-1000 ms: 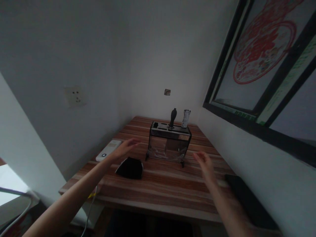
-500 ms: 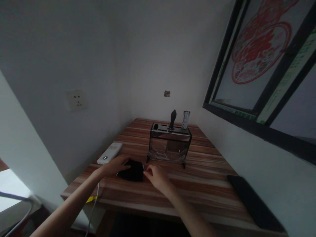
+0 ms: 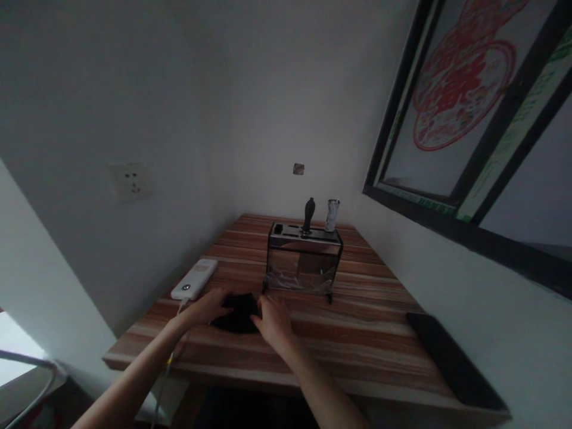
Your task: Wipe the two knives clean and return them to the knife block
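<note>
Left hand [image 3: 213,305] and right hand [image 3: 273,317] both touch a black cloth [image 3: 240,314], which lies flat on a wood-grain table [image 3: 357,333] just left of centre in the lower part of the frame. From my distant viewpoint, the cloth sits between them: to the right of the left hand, to the left of the right hand. Neither hand is clearly nearer, since each is at its own edge of the cloth. What shows of the cloth looks somewhat wider across the frame than it is deep, so I judge its long axis to run from hand to hand; the hands cover both ends, and I cannot be sure.

On the left hand, I see the thumb spread away from the fingers, the thumb over the cloth and the fingers near its upper left edge. On the right hand, the fingers are bent at the right edge, with the thumb lower down. I cannot tell whether either hand pinches the fabric.

Just beyond the left hand, towards the left of the frame, I see a white power bank [image 3: 195,280] with a cable plugged in. Above and right of the cloth stands a clear, black-framed box [image 3: 304,267], near but apart from it.
</note>
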The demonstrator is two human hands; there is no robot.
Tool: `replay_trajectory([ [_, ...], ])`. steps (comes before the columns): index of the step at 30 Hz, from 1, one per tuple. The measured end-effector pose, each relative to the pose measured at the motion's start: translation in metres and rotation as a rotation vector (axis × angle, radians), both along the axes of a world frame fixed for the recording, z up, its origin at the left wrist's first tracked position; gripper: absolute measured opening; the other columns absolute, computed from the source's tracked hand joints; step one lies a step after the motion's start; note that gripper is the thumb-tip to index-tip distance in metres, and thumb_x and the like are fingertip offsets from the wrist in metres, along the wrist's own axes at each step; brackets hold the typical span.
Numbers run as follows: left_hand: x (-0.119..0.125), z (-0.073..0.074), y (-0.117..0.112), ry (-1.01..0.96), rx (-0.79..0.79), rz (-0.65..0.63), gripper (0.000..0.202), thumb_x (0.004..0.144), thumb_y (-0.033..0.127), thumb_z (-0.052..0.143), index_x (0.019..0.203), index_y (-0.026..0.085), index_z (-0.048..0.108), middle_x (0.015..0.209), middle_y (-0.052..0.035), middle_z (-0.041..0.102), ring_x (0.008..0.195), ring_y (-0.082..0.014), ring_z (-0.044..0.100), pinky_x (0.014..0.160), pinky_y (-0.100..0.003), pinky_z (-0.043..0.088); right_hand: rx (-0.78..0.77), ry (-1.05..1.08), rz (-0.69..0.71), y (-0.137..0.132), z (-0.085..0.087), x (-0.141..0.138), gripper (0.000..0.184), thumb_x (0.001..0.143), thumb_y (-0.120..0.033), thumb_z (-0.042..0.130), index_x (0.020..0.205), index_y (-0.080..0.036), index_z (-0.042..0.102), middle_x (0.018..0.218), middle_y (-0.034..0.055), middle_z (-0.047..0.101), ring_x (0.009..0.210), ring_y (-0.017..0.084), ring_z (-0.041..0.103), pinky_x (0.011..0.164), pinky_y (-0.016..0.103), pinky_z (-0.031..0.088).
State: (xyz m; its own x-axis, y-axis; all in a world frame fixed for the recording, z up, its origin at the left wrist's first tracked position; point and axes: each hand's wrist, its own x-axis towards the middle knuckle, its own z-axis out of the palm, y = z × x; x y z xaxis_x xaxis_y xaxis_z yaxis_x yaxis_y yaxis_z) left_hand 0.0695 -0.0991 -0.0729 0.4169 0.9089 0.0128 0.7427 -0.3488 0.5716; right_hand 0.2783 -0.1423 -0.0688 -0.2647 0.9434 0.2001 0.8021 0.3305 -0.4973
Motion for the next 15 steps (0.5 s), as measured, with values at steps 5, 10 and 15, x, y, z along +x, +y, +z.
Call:
replay_trajectory([
  [5,0.015,0.003,-0.005,-0.076,-0.064,-0.028,0.03,0.069,0.026,0.058,0.098,0.018,0.06,0.089,-0.0028,0.07,0.086,-0.022,0.064,0.074,-0.028,0.046,-0.043,0.212,0.01,0.002,-0.009,0.025,0.016,0.072,-0.009,0.067,0.081,-0.02,0.059,0.078,0.0001,0.067,0.075,0.018,0.062,0.065,0.024,0.041],
  [10,0.05,0.013,-0.009,-0.255,-0.103,-0.133,0.036,0.07,0.031,0.063,0.103,0.019,0.058,0.098,-0.0027,0.068,0.091,-0.0203,0.06,0.079,-0.028,0.044,-0.093,0.411,0.06,0.003,-0.018,0.07,0.023,0.072,-0.007,0.063,0.088,-0.02,0.055,0.069,-0.005,0.062,0.067,0.014,0.062,0.059,0.02,0.042],
  [15,0.094,0.016,-0.011,-0.325,-0.104,-0.204,0.033,0.074,0.033,0.064,0.102,0.016,0.059,0.098,-0.0031,0.066,0.089,-0.0187,0.059,0.079,-0.027,0.044,-0.125,0.49,0.079,0.004,-0.025,0.12,0.034,0.075,-0.018,0.064,0.108,-0.019,0.055,0.065,-0.004,0.063,0.064,0.016,0.063,0.058,0.023,0.045],
])
